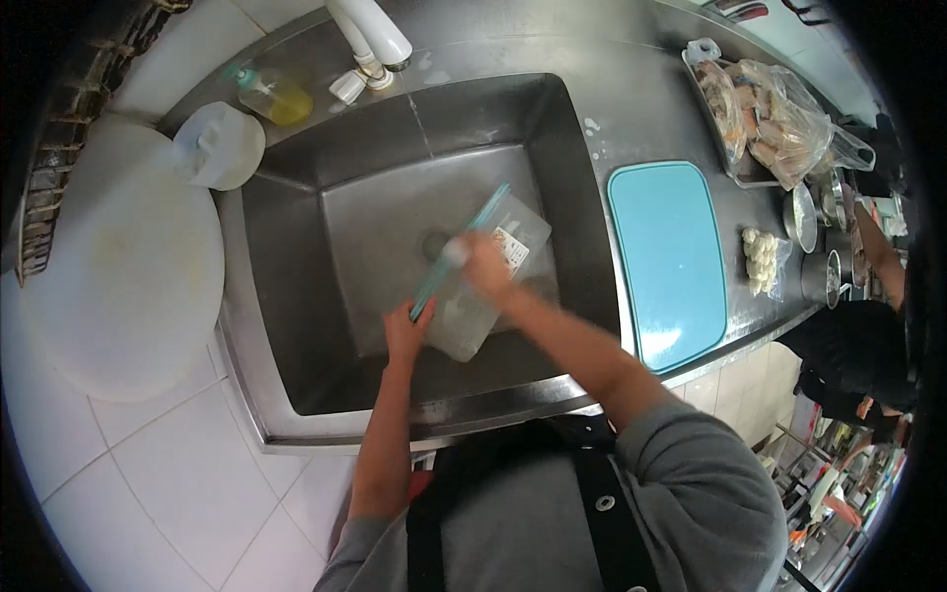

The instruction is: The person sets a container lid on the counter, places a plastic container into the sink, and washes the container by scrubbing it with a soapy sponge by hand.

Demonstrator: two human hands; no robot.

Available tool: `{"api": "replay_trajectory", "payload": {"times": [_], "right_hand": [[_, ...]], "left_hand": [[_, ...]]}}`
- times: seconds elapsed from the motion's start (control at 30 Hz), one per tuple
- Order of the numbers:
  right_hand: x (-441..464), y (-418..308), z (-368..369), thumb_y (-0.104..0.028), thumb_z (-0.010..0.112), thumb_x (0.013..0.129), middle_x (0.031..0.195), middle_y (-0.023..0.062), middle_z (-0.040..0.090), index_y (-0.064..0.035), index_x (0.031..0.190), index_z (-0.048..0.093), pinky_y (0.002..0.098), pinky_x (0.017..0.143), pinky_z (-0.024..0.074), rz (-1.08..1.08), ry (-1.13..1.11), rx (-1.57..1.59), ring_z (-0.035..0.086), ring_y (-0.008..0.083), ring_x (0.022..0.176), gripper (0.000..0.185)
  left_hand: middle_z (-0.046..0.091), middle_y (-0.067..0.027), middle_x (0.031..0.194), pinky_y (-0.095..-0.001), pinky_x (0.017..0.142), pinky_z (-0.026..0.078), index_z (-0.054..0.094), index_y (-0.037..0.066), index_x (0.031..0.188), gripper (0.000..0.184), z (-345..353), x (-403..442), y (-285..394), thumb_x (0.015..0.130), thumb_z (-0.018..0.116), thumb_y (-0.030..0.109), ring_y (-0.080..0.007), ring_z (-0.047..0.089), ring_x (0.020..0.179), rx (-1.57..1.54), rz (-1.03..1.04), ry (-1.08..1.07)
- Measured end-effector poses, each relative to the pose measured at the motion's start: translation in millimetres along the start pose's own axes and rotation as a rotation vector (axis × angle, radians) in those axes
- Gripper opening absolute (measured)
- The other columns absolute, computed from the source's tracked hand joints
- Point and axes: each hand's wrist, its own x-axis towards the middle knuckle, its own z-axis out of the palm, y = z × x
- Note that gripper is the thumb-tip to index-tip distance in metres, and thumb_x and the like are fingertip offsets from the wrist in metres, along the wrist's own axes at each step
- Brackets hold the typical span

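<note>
Our left grip (403, 333) pinches the near end of the teal edge (492, 204) at the tub (468, 324), inside the sink (294, 296); our right grip (482, 265), blurred, looks closed on a white thing (456, 253). We judge the tub light, stiffish, slippery when wet, best held by its rim

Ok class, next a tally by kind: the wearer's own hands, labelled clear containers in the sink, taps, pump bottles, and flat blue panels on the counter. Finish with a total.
Left hand and right hand: 2
Labelled clear container: 1
Tap: 1
Pump bottle: 1
Flat blue panel: 1
Total: 6
</note>
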Motion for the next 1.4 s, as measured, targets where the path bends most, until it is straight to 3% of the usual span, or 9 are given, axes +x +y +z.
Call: {"api": "replay_trajectory", "payload": {"times": [0.03, 0.2, 0.27, 0.53, 0.77, 0.9, 1.2, 1.33, 1.4], "right_hand": [[-26.1, -18.4, 15.8, 0.005, 0.062, 0.069, 0.106, 0.0220, 0.064, -0.0036, 0.102, 0.066, 0.0442, 0.092, 0.0462, -0.153, -0.050, 0.015, 0.058, 0.0394, 0.105, 0.034], [31.7, 15.2, -26.2, 0.002, 0.064, 0.069, 0.104, 0.0217, 0.064, -0.0037, 0.103, 0.066, 0.0441, 0.088, 0.0487, 0.259, 0.002, 0.090, 0.059, 0.0398, 0.100, 0.034], [76.7, 54.4, -55.2, -0.002, 0.064, 0.075, 0.101, 0.0189, 0.062, -0.0043, 0.108, 0.066, 0.0437, 0.088, 0.0477, 0.239, 0.010, -0.244, 0.057, 0.0357, 0.104, 0.034], [-20.3, -31.4, -4.3, 0.001, 0.065, 0.069, 0.104, 0.0173, 0.063, -0.0060, 0.102, 0.068, 0.0447, 0.088, 0.0479, -0.024, -0.048, 0.027, 0.059, 0.0390, 0.099, 0.034], [91.1, 68.4, -69.9, -0.001, 0.063, 0.074, 0.096, 0.0223, 0.066, -0.0047, 0.100, 0.070, 0.0467, 0.086, 0.0488, 0.405, 0.157, -0.061, 0.061, 0.0408, 0.093, 0.028], [6.4, -2.9, -30.0, 0.003, 0.062, 0.068, 0.100, 0.0206, 0.065, -0.0041, 0.102, 0.069, 0.0458, 0.088, 0.0477, 0.075, 0.081, 0.019, 0.060, 0.0394, 0.098, 0.035], [103.0, 106.2, -64.1, 0.001, 0.065, 0.070, 0.107, 0.0193, 0.062, -0.0067, 0.109, 0.067, 0.0432, 0.087, 0.0496, 0.309, 0.050, -0.151, 0.060, 0.0398, 0.096, 0.040], [52.5, 52.4, -48.0, 0.004, 0.062, 0.070, 0.109, 0.0191, 0.060, -0.0095, 0.109, 0.068, 0.0436, 0.086, 0.0497, 0.065, 0.037, -0.264, 0.060, 0.0413, 0.098, 0.042], [54.1, 54.4, -46.9, 0.004, 0.062, 0.070, 0.109, 0.0199, 0.059, -0.0113, 0.107, 0.068, 0.0449, 0.085, 0.0503, 0.147, 0.053, -0.242, 0.061, 0.0408, 0.096, 0.040]], "left_hand": [[0.056, -0.0158, 0.057, -0.0409, 0.054, 0.044, 0.063, -0.004, 0.074, 0.052, 0.8, -4.5, 1.1, 0.083, 0.069, 0.047, -0.0271, 0.055, 0.051, 0.037, -0.022, -0.006], [0.058, -0.0163, 0.058, -0.0407, 0.055, 0.045, 0.064, -0.003, 0.075, 0.051, -5.4, -8.1, 2.3, 0.083, 0.070, 0.047, -0.0283, 0.057, 0.052, 0.075, -0.057, -0.023], [0.058, -0.0165, 0.059, -0.0405, 0.055, 0.045, 0.065, -0.003, 0.076, 0.051, -4.7, -8.2, 6.1, 0.083, 0.070, 0.047, -0.0291, 0.058, 0.053, 0.065, -0.071, -0.025], [0.056, -0.0194, 0.060, -0.0403, 0.056, 0.046, 0.064, -0.004, 0.078, 0.050, -8.3, -7.9, 6.2, 0.082, 0.071, 0.046, -0.0315, 0.057, 0.053, 0.078, -0.033, -0.026], [0.054, -0.0211, 0.059, -0.0407, 0.054, 0.044, 0.063, -0.004, 0.075, 0.050, -4.4, -3.1, 4.0, 0.082, 0.071, 0.045, -0.0334, 0.053, 0.051, 0.080, 0.004, 0.022], [0.052, -0.0210, 0.057, -0.0409, 0.052, 0.043, 0.061, -0.004, 0.073, 0.051, -1.9, -10.1, 8.0, 0.082, 0.071, 0.045, -0.0332, 0.049, 0.048, 0.026, 0.000, 0.050], [0.054, -0.0200, 0.058, -0.0404, 0.054, 0.044, 0.062, -0.004, 0.076, 0.049, -6.8, -5.1, 1.6, 0.083, 0.070, 0.044, -0.0332, 0.051, 0.051, 0.046, 0.004, 0.007], [0.055, -0.0210, 0.060, -0.0417, 0.057, 0.045, 0.062, -0.003, 0.076, 0.050, -2.4, -7.5, -6.5, 0.083, 0.070, 0.046, -0.0354, 0.054, 0.054, 0.036, -0.029, -0.003], [0.056, -0.0220, 0.061, -0.0426, 0.058, 0.045, 0.063, -0.003, 0.077, 0.050, -2.2, -6.4, -4.1, 0.083, 0.070, 0.046, -0.0372, 0.056, 0.056, 0.093, -0.023, -0.008]]}}
